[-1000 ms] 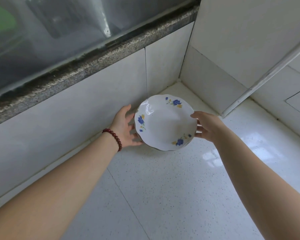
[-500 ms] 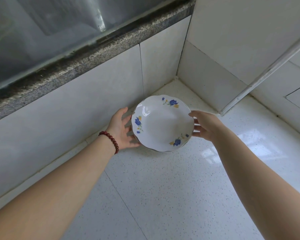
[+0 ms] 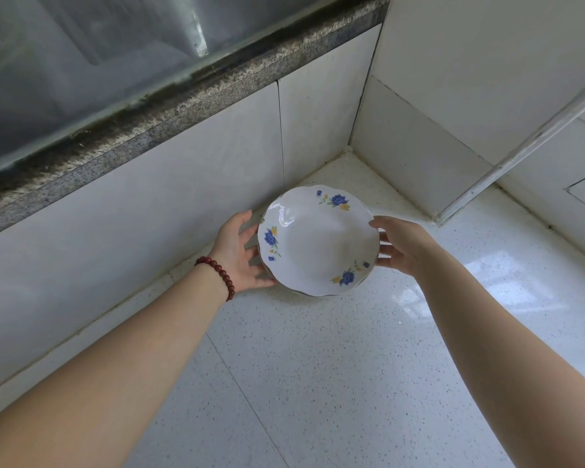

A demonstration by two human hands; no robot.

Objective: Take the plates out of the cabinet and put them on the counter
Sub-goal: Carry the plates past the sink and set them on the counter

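A white plate (image 3: pixel 321 244) with a scalloped rim and blue and yellow flowers sits low over the speckled white counter (image 3: pixel 318 366), near the back corner. My left hand (image 3: pixel 240 251), with a red bead bracelet (image 3: pixel 218 273) on its wrist, holds the plate's left rim, fingers tucked under it. My right hand (image 3: pixel 402 244) holds the right rim, thumb on top. A second rim edge shows just under the plate's front. I cannot tell whether the plate rests on the counter.
White wall tiles (image 3: pixel 149 214) rise right behind the plate, below a dark granite sill (image 3: pixel 183 106) and a window. A tiled side wall closes the corner on the right, with a slanting white strip (image 3: pixel 520 153) along it.
The plate and both hands have drifted a little to the left in view. The grip on both rims is the same.
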